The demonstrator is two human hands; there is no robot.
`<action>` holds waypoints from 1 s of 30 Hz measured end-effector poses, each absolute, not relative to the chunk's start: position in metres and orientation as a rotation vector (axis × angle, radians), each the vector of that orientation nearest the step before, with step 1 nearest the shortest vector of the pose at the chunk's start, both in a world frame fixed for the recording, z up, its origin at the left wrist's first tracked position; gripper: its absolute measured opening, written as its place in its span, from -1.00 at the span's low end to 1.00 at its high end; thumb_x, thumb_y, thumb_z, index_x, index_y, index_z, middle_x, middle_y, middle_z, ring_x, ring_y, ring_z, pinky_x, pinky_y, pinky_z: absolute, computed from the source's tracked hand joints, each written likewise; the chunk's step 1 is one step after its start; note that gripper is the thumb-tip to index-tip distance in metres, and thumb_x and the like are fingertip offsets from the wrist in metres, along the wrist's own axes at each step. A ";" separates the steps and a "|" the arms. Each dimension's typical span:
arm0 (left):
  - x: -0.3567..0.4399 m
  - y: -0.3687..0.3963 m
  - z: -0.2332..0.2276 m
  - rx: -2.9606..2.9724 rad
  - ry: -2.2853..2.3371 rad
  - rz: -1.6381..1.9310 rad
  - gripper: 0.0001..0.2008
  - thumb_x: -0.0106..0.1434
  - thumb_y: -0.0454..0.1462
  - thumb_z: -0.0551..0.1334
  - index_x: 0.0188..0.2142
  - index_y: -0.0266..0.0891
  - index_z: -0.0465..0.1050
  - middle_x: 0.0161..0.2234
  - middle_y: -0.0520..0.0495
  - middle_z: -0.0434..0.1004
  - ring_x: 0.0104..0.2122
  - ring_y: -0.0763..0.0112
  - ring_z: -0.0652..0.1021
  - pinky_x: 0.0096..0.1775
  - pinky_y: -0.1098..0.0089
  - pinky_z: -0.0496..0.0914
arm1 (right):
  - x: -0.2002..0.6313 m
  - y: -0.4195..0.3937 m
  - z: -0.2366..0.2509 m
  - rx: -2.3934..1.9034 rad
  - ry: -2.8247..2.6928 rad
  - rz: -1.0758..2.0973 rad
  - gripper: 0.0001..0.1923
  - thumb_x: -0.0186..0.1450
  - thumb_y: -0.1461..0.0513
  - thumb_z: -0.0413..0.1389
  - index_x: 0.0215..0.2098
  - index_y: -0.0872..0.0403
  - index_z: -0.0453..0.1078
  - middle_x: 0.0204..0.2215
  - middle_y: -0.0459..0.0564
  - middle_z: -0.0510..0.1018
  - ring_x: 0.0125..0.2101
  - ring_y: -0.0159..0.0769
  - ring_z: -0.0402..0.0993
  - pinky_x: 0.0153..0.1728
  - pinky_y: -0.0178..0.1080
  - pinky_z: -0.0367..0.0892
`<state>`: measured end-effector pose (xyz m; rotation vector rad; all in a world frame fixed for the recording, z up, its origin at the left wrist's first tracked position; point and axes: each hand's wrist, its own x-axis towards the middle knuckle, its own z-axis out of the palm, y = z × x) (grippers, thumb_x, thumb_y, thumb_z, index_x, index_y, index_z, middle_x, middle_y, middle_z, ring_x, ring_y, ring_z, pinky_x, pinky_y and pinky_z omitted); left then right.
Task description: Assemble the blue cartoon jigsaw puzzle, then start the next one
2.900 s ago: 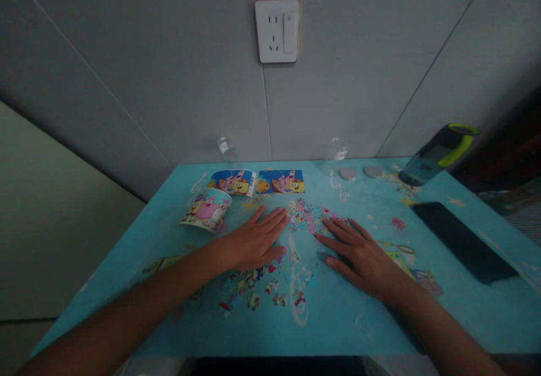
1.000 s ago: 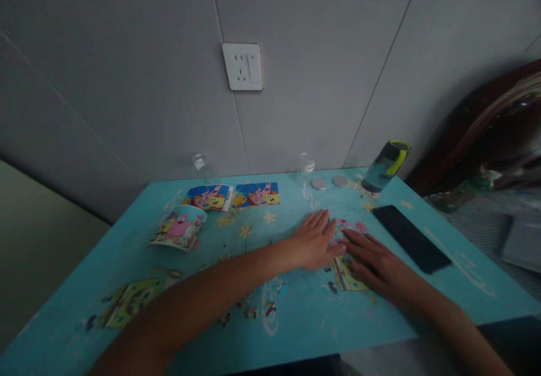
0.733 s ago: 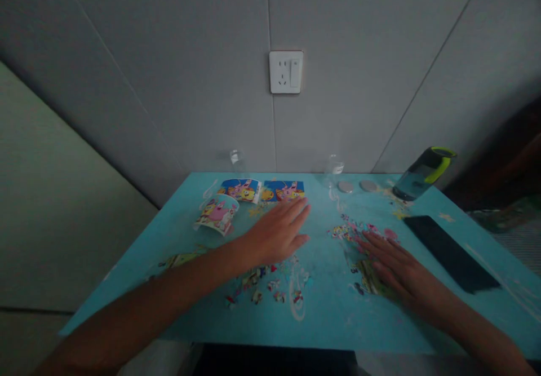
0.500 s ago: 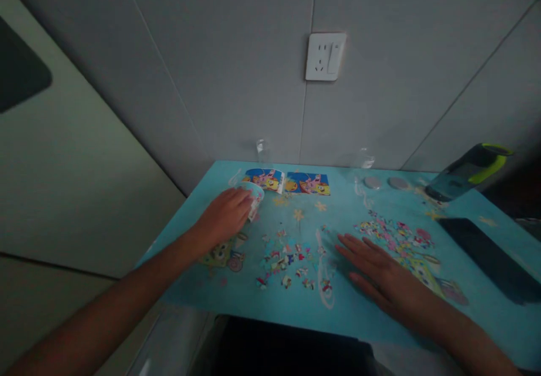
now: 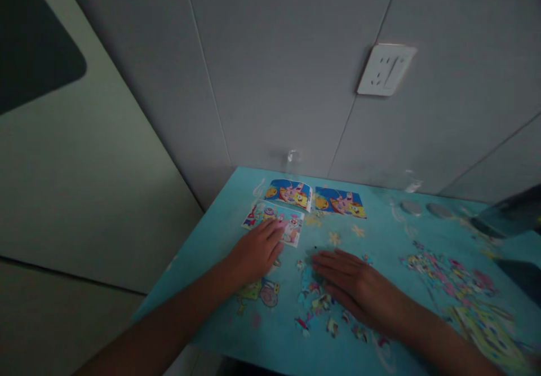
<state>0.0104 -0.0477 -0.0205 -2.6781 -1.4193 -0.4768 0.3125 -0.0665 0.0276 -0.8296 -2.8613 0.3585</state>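
Note:
My left hand [image 5: 256, 252] lies palm down on the blue cartoon-printed table [image 5: 220, 218], its fingertips pressing on the near edge of a picture card [image 5: 270, 218] that lies flat. My right hand [image 5: 353, 286] rests flat, fingers together, on a scatter of small loose puzzle pieces [image 5: 316, 302] near the front edge. Neither hand grips anything. Two more picture cards [image 5: 291, 191] [image 5: 340, 201] lie side by side behind the left hand.
A second heap of puzzle pieces [image 5: 443, 269] sits to the right. Two grey discs [image 5: 412, 207] and two small clear jars [image 5: 293, 159] stand near the wall. A dark bottle [image 5: 507, 218] and a black phone [image 5: 524, 271] are at the right edge. A wall socket [image 5: 386, 69] is above.
My left hand reached left to the curled picture card, which now lies flat under its fingers. My right hand slid left from the right-hand heap onto the near pieces. The view turned left.

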 end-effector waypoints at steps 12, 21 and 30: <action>0.006 -0.062 -0.010 -2.723 -1.719 -0.358 -0.51 0.51 -0.03 -0.01 0.34 -0.10 0.22 0.39 -0.13 0.15 0.38 0.01 0.16 0.35 -0.11 0.13 | 0.355 -0.048 -0.015 -0.870 -2.569 0.316 -0.51 0.40 0.27 0.11 0.27 -0.16 0.38 0.15 -0.03 0.56 0.09 -0.04 0.54 0.06 0.06 0.55; 0.003 -0.062 -0.007 -2.734 -1.654 -0.324 -0.51 0.51 -0.04 0.01 0.35 -0.08 0.22 0.37 -0.13 0.17 0.35 0.02 0.20 0.33 -0.09 0.17 | 0.348 -0.053 -0.012 -0.957 -2.515 0.334 -0.60 0.39 0.26 0.12 0.17 -0.10 0.47 0.07 0.02 0.60 0.03 -0.05 0.57 0.02 0.04 0.55; 0.003 -0.063 -0.008 -2.701 -1.609 -0.393 -0.54 0.50 -0.08 0.03 0.29 -0.14 0.31 0.30 -0.19 0.28 0.28 0.02 0.29 0.27 -0.08 0.25 | 0.331 -0.055 0.001 -1.040 -2.397 0.472 -0.71 0.44 0.25 0.06 0.06 -0.04 0.53 -0.08 0.06 0.64 -0.09 -0.14 0.58 -0.04 -0.02 0.53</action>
